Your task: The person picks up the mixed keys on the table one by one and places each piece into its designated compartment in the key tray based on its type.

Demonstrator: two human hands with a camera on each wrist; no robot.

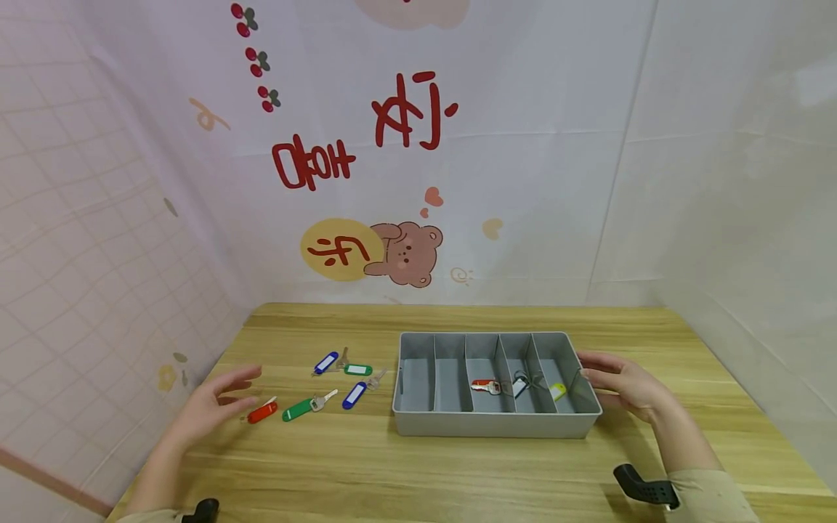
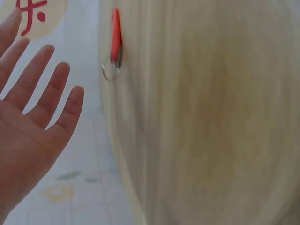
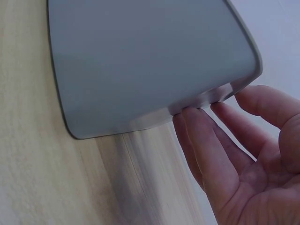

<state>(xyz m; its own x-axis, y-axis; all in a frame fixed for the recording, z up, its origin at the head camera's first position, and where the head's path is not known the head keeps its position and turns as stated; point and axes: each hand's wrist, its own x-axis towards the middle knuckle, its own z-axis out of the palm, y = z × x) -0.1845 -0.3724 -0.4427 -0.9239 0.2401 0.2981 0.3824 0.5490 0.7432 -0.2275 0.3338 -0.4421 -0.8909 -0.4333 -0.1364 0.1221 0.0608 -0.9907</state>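
My left hand (image 1: 214,406) hovers over the left side of the table, empty, fingers loosely extended. Just right of it lies a red key tag (image 1: 263,412) with a key; in the left wrist view the red tag (image 2: 116,35) shows its metal ring. My right hand (image 1: 628,385) is at the right end of a grey divided tray (image 1: 490,424). Its fingertips touch the tray's outer end wall (image 3: 154,61) in the right wrist view. Inside the tray are a red tag with a key (image 1: 486,386), a dark-edged tag (image 1: 520,385) and a yellow tag (image 1: 558,391), each in its own compartment.
Between left hand and tray lie a green tag (image 1: 298,410) with a key, a blue tag (image 1: 354,395), another green tag (image 1: 357,370) and another blue tag (image 1: 326,362). The two left compartments (image 1: 417,385) show bare floors. A printed cloth (image 1: 523,181) hangs behind the table.
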